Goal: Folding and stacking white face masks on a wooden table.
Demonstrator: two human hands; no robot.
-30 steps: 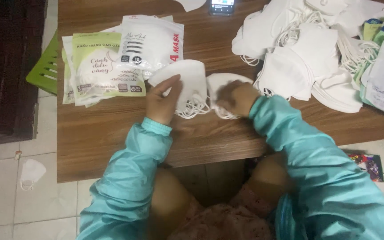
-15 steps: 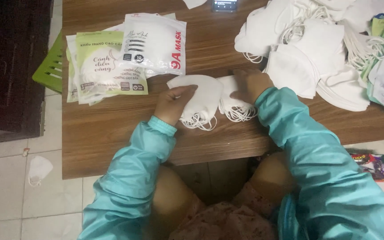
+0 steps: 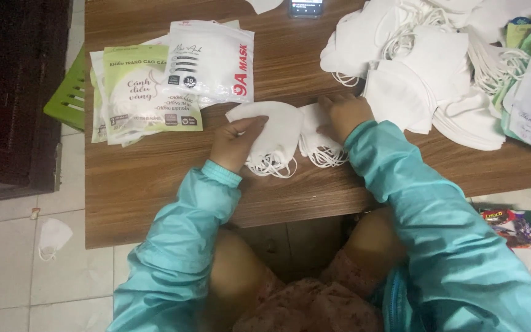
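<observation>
Both hands have slid a little toward three o'clock since the earlier frame, carrying the white masks with them across the wooden table [image 3: 155,178]. Now the left hand [image 3: 236,142] has its fingers curled around the edge of a folded white face mask [image 3: 273,128], thumb on top pinching it. The right hand [image 3: 343,114] presses flat, fingers together, on a second small stack of masks [image 3: 318,135]; whether it grips one I cannot tell, since the knuckles hide it. Elastic ear loops [image 3: 270,165] trail loose at six o'clock of both stacks. Those loops could snag each other and drag an extra mask along. At two o'clock the big mask heap [image 3: 425,67] sits near the right hand and might spill into the stacks. One mask on the floor [image 3: 53,237] already lies at eight o'clock. Sealed mask packets [image 3: 155,86] rest at ten o'clock.
</observation>
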